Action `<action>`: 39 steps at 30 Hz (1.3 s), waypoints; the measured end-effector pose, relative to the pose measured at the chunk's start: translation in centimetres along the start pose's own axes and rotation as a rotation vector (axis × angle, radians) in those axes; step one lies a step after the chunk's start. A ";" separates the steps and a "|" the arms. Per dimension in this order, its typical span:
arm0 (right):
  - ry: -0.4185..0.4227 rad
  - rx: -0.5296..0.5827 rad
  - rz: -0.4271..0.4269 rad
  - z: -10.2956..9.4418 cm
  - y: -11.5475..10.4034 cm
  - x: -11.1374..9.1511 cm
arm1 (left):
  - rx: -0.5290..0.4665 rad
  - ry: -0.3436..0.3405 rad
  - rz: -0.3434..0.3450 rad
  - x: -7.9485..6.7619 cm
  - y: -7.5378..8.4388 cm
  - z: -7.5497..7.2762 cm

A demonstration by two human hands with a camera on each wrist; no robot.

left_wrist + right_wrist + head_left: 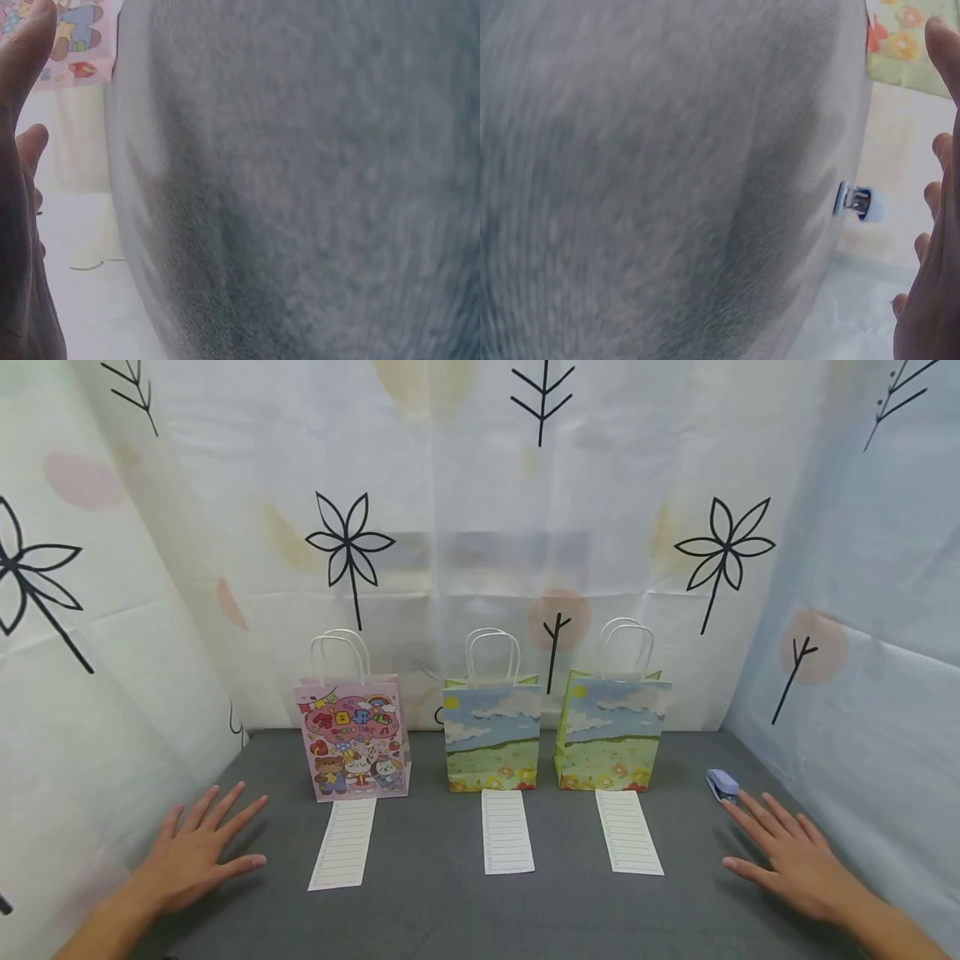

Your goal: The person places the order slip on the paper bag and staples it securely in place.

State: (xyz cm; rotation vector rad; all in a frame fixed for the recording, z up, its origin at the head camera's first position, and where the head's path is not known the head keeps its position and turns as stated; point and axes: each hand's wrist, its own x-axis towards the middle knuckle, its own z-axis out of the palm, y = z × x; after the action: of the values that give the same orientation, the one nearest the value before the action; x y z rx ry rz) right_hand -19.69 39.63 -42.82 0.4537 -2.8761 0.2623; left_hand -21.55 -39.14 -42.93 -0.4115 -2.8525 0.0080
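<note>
My left hand (191,858) is spread with straight fingers over the left side of the grey table, holding nothing. To its right stands a pink paper gift bag (352,739) with cartoon animals. On the right, my right hand (791,860) is also spread, palm down and holding nothing. Its fingertips are close to a small light-blue stapler (722,785), which also shows in the right wrist view as a stapler (859,201) on the cloth. Two meadow-print gift bags, a middle bag (492,739) and a right bag (613,735), stand upright with white handles raised.
In front of the bags lie three white lined paper slips: a left slip (342,845), a middle slip (507,832) and a right slip (629,832). Grey cloth covers the table (420,910). A pale curtain (480,485) with plant drawings encloses the back and sides.
</note>
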 end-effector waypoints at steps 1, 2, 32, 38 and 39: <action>0.015 0.001 -0.014 0.0 -0.2 0.0 | -0.003 0.004 0.002 0.0 0.1 -0.1; 0.028 -0.003 -0.024 -0.1 -0.4 0.0 | -0.003 0.006 0.003 -0.1 0.3 -0.1; 0.250 0.066 -0.219 -0.7 -6.3 2.3 | -0.159 0.130 0.066 -0.3 4.7 -0.6; 0.266 0.084 -0.246 -0.7 -7.8 3.0 | -0.225 0.159 0.083 -0.1 5.5 -0.6; 0.265 0.087 -0.251 -0.7 -8.1 3.2 | -0.238 0.160 0.085 0.0 5.7 -0.7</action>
State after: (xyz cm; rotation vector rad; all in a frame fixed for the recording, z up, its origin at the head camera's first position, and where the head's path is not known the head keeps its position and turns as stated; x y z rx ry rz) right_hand -19.92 31.34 -40.25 0.7292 -2.5269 0.3736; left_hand -19.75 -33.70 -42.54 -0.5542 -2.6840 -0.3354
